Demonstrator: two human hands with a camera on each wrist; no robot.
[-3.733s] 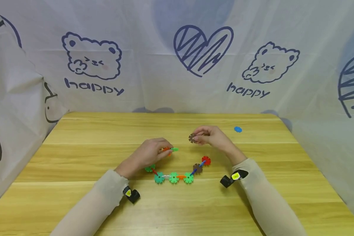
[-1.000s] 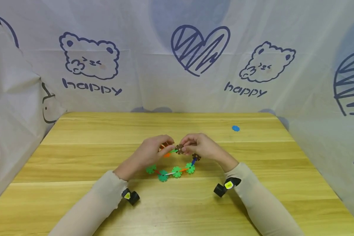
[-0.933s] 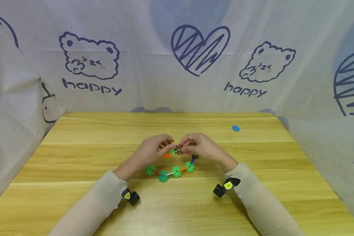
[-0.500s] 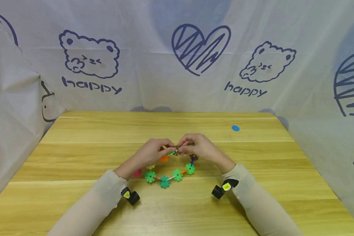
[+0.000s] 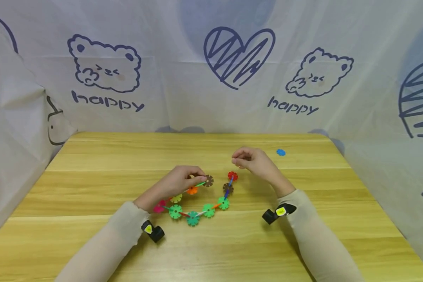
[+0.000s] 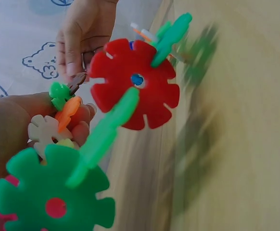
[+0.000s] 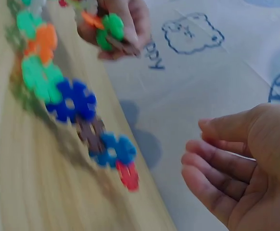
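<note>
A chain of slotted plastic snowflake discs in many colours curves in an open loop below my hands. My left hand [image 5: 176, 183] pinches it near one end, at a green disc [image 7: 110, 31]. Slotted onto that disc, a brown disc [image 5: 208, 180] stands out past my left fingertips as the chain's end. The other end is a red disc [image 5: 233, 176], with a blue disc [image 7: 113, 150] and another brown disc [image 5: 228, 188] behind it. To the right and above this end, my right hand [image 5: 255, 163] holds nothing, its fingers loosely bent.
A loose blue disc [image 5: 281, 152] lies on the wooden table [image 5: 211, 250] at the back right, beyond my right hand. A white cloth [image 5: 183, 90] with bear and heart drawings hangs behind the table and along its sides.
My right hand brought the brown disc to the green disc at the chain's end. It has since let go and moved right; the brown disc stays on the chain. My left hand kept its grip.
</note>
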